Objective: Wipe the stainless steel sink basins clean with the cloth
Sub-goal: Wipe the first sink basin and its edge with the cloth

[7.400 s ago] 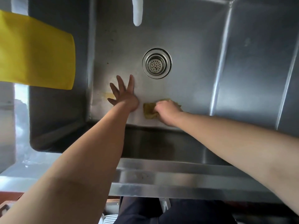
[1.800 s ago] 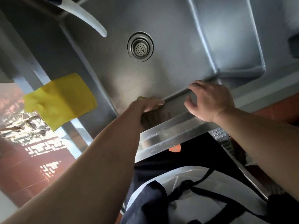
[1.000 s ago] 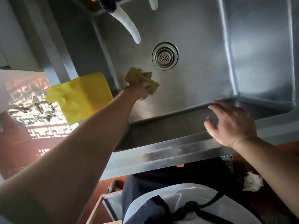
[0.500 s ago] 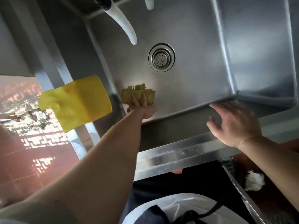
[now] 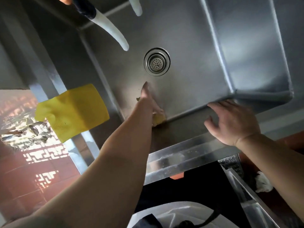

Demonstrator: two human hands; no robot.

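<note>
Your left hand is reaching down into the sink basin and pressing the cloth against the near edge of the basin floor, right where the floor meets the near wall. The hand is blurred, and most of the cloth is hidden beneath it; only a yellowish-brown bunch is showing at the near side of the palm and a small bit at the far left of the hand. One of your fingers is pointing straight toward the drain strainer, which is sitting a little farther along the floor, apart from the hand. Whether the other fingers are curling into the cloth or lying flat on it, you cannot tell from this view.

Your right hand is resting on the near rim of the sink, to the right of the left arm, with its fingers spread wide and fairly straight, gripping nothing, the fingertips reaching over the inner edge.

A yellow rubber glove is hanging over the sink's left wall, well left of the cloth. Two pale spouts are jutting out over the far side of the basin, the left one with a dark collar.
</note>
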